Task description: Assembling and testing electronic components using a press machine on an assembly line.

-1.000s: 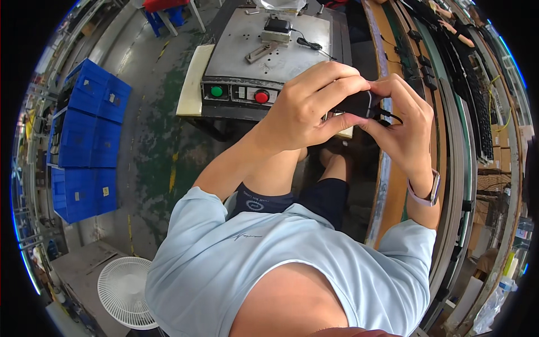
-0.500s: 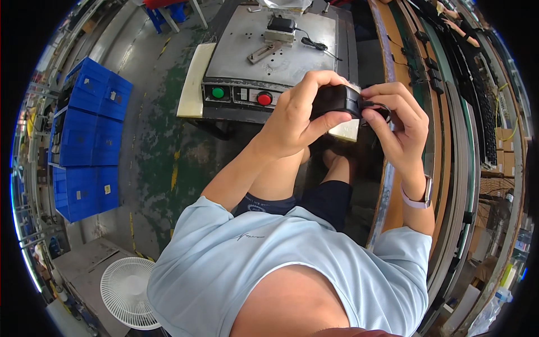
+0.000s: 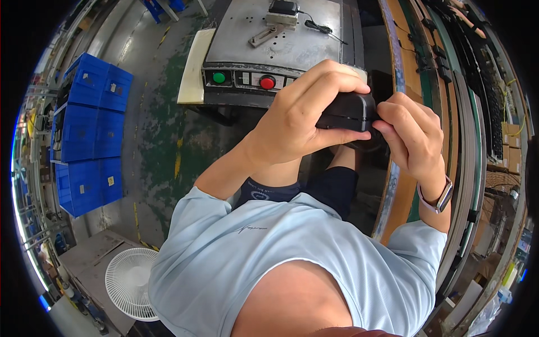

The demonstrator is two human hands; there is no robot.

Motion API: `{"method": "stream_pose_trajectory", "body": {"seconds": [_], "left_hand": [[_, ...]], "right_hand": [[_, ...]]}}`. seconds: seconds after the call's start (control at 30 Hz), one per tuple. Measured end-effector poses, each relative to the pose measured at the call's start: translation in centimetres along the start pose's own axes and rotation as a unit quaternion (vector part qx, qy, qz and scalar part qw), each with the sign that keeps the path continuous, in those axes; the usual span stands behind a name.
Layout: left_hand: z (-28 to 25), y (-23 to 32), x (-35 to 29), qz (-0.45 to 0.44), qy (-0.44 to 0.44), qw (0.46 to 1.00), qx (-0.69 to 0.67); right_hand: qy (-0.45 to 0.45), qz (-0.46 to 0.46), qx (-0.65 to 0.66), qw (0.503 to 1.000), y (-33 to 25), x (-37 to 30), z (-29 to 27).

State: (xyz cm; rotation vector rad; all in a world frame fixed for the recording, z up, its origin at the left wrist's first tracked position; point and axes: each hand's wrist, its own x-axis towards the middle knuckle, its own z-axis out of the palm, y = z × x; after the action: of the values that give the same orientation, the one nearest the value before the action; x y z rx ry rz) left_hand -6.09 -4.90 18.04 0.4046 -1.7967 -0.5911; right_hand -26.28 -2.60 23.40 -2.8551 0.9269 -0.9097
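Note:
A black power adapter [image 3: 347, 115] is held up in front of me above the near right corner of the machine. My left hand [image 3: 300, 115] grips it from the left, fingers over the top and thumb along the lower edge. At the adapter's right end, my right hand [image 3: 412, 133] is closed in a pinch where the cable comes out; the fingers hide most of that cable. Another black adapter [image 3: 284, 7] rests on a metal block [image 3: 282, 19] on the machine top [image 3: 236, 48], its bundled cable [image 3: 319, 26] lying to the right.
The machine's front carries a green button [image 3: 219, 77] and a red button [image 3: 267, 82]. A conveyor line [image 3: 449, 106] runs along my right, with several black adapters on it. Blue bins [image 3: 84, 132] are stacked at left. A white fan [image 3: 132, 281] stands at lower left.
Both hands have shifted slightly right with the adapter, which has turned in the left hand. The right fingers have curled in, and the cable loop seen before is now hidden.

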Motion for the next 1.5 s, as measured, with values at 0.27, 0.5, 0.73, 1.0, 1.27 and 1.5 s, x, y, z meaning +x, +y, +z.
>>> {"method": "stream_pose_trajectory", "body": {"seconds": [0.27, 0.5, 0.73, 1.0, 1.27, 1.5], "left_hand": [[-0.4, 1.7, 0.1, 0.020, 0.014, 1.000, 0.019], [-1.2, 2.5, -0.2, 0.029, -0.004, 0.999, 0.019], [-1.3, 2.1, -0.1, 0.110, -0.010, 0.993, 0.041], [-1.4, 3.5, 0.5, 0.066, -0.026, 0.997, 0.030], [-0.5, 3.9, -0.1, 0.037, 0.023, 0.999, -0.003], [-1.3, 4.6, -0.1, 0.037, -0.021, 0.999, 0.028]], "right_hand": [[0.032, 0.063, 0.047, 0.996, -2.7, -0.2, -0.5], [0.006, 0.079, 0.076, 0.994, -4.1, 0.0, -1.3], [-0.005, 0.092, 0.115, 0.989, -4.4, -0.2, -1.6], [0.035, -0.062, 0.030, 0.997, -2.3, -0.2, -1.3], [0.007, -0.006, 0.061, 0.998, -3.6, -0.5, -1.7], [-0.001, 0.063, 0.133, 0.989, -4.9, -0.9, -1.9]]}}
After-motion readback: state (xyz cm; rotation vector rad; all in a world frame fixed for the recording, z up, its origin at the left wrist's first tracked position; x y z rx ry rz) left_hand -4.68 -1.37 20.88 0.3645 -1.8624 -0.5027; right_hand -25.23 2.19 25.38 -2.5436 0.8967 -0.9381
